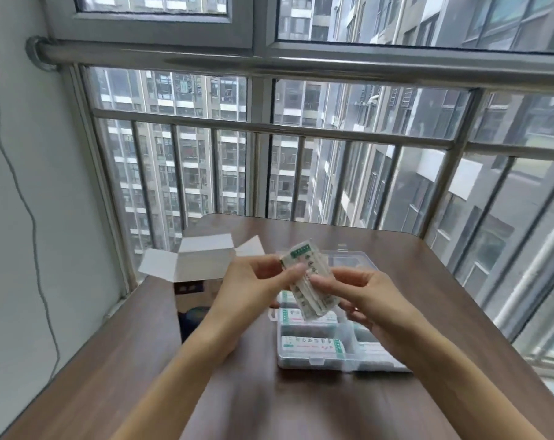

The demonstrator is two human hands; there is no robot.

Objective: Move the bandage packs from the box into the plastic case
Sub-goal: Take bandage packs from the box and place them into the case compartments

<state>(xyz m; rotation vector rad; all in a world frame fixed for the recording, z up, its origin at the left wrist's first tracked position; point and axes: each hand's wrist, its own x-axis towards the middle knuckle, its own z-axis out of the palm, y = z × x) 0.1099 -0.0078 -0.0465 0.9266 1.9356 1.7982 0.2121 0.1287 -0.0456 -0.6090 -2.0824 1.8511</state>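
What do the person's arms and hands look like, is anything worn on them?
Both forearms are bare as far as the frame shows, with no sleeves in view. The left hand and the right hand wear no gloves, and no rings, watch or bracelets show. The fingernails look short and unpainted, though the picture is a little soft there.

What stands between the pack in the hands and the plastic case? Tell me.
Nothing visible. Both hands, left hand and right hand, hold the bandage pack right above the open plastic case, whose lid lies back. Other packs already fill some compartments.
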